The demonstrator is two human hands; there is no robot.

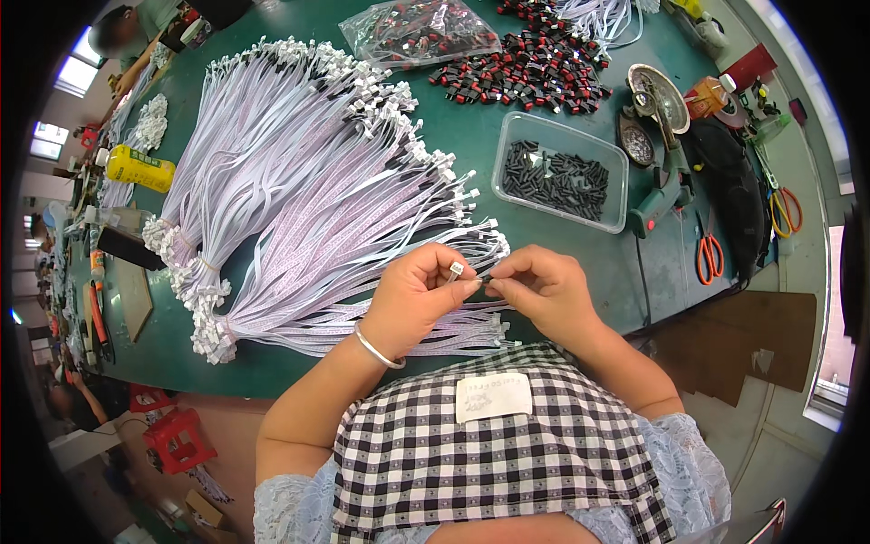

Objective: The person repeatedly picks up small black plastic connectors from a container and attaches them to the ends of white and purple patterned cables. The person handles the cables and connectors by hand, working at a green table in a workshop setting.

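My left hand (426, 292) pinches a wire cable end with a small white plug connector (457, 269) showing above the fingers. Close beside it, my right hand (542, 283) has thumb and forefinger pinched on a small black piece (487, 280), which looks like a short sleeve; the fingers hide most of it. Both hands meet over the near edge of a fanned bundle of white and pinkish flat cables (326, 227). White connectors tip these cables at both ends. Right of the bundle, a clear plastic box (619, 195) holds many short black tubes (555, 177).
Behind the box lies a heap of black-and-red parts (530, 68) and a clear bag (419, 34) of similar parts. Orange-handled scissors (710, 258), a green heat tool (666, 186) and a metal dish (659, 98) are on the right. A yellow bottle (136, 168) lies at left.
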